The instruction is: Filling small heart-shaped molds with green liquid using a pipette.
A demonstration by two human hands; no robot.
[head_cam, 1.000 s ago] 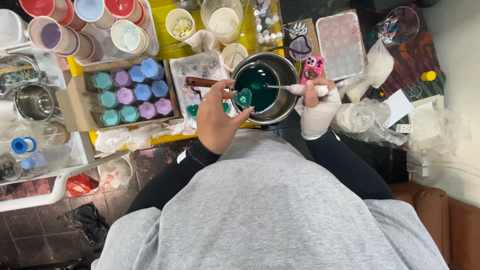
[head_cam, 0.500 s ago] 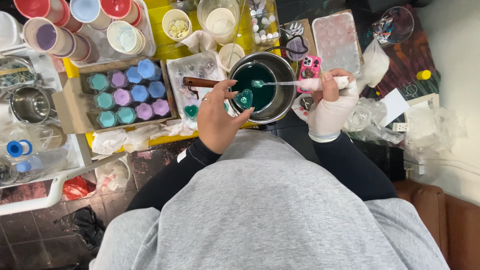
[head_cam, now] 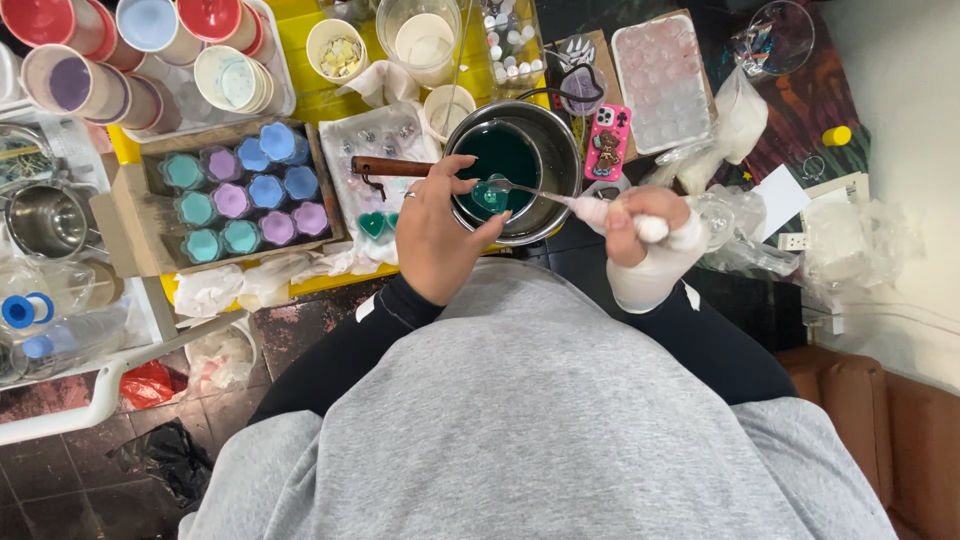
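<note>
Yellow covering shows in strips along the crowded table (head_cam: 330, 100) under your hands, with dark tiled floor (head_cam: 60, 480) below at the left and a brown seat (head_cam: 900, 420) at the right edge. Your grey sweatshirt fills the lower half of the view and hides the table's near edge, and the paper cups (head_cam: 150, 40) at top left, holding red, purple, blue and pale contents, are cut off by the frame. Next to them a cardboard box (head_cam: 135, 215) holds small moulds filled teal, purple and blue. Your left hand (head_cam: 435, 230) is curled, thumb and fingers pinching a small teal heart-shaped mould (head_cam: 488, 194) over the near rim of a steel pot (head_cam: 560, 150) of dark green liquid, the pot's wooden handle (head_cam: 390, 167) passing behind your knuckles. Two more heart moulds (head_cam: 378, 224) lie on a clear sheet just left of that hand. Your right hand (head_cam: 645, 235), in a white covering, is closed around the pale handle of a spoon (head_cam: 520, 187) whose bowl rests over the held mould; what the spoon carries is too small to make out. Beyond the pot lie a pink phone (head_cam: 606, 140) and a clear tray (head_cam: 665, 70) of pale pink pieces.
</note>
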